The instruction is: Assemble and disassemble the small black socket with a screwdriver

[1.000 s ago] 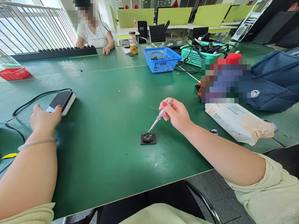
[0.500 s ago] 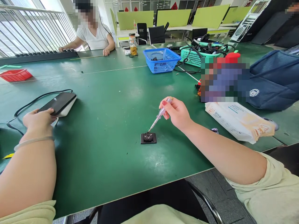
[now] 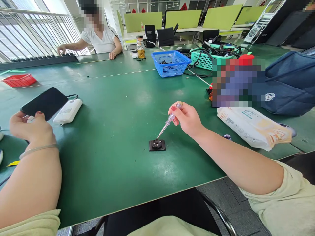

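Observation:
My left hand grips a black smartphone by its near edge and holds it tilted above the table. Just right of the phone lies a white power bank with a black cable at its far end. In my right hand is a slim screwdriver with a clear handle, its handle between thumb and fingers. The screwdriver slants down to the left, and its tip meets the back edge of a small black square part lying on the green table.
A blue basket and a green basket of cables stand at the back. To the right lie a wipes pack and a navy bag. A red tray is far left. Across the table sits a person.
My left hand has lifted the smartphone off the power bank and moved it left. The screwdriver stays at the black part. The person opposite has shifted one hand left.

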The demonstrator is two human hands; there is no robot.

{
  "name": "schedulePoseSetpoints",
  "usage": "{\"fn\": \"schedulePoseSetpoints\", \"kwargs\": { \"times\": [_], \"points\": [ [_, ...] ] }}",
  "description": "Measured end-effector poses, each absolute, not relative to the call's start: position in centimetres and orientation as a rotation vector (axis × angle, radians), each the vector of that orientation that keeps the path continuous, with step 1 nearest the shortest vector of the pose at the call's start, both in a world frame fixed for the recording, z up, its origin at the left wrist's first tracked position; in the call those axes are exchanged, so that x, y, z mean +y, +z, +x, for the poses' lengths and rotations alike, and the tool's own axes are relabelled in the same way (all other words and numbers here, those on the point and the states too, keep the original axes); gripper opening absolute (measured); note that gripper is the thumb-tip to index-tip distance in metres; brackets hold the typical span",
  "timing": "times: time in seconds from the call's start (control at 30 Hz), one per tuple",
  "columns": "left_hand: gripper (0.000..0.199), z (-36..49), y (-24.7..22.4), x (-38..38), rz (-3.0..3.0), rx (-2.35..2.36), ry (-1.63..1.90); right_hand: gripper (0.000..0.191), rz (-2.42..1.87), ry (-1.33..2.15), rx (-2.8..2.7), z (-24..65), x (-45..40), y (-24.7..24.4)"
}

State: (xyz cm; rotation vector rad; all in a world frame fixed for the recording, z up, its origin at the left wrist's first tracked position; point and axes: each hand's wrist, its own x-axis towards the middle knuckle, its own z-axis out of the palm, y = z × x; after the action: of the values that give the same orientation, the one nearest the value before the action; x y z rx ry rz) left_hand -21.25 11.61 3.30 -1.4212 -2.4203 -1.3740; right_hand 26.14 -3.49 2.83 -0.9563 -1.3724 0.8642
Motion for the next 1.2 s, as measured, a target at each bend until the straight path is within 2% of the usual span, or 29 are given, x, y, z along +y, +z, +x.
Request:
{"fn": "schedulePoseSetpoints", "kwargs": {
  "times": [0.1,0.3,0.43,0.87,0.97,1.2],
  "points": [
    [0.058,-20.6,3.6,11.5,-1.264,-2.396,-1.409,0.048,-0.949,0.859,-1.378,26.1,-3.6,2.9],
    [0.052,-19.4,4.1,10.8,-1.31,-2.374,-1.384,0.048,-0.958,0.852,-1.394,26.1,-3.7,3.0],
    [0.045,-18.8,4.3,9.6,-1.475,-2.339,-1.141,0.049,-0.963,0.846,-1.399,26.1,-3.7,3.1],
    [0.061,-19.2,4.1,9.3,-1.704,-2.417,-0.597,0.047,-0.964,0.858,-1.385,26.2,-3.7,2.8],
    [0.065,-18.3,4.5,8.7,-1.753,-2.429,-0.6,0.047,-0.963,0.859,-1.386,26.2,-3.6,2.7],
    [0.054,-17.0,4.9,8.3,-1.7,-2.488,-0.724,0.046,-0.955,0.851,-1.39,26.2,-3.7,2.8]
  ]
}}
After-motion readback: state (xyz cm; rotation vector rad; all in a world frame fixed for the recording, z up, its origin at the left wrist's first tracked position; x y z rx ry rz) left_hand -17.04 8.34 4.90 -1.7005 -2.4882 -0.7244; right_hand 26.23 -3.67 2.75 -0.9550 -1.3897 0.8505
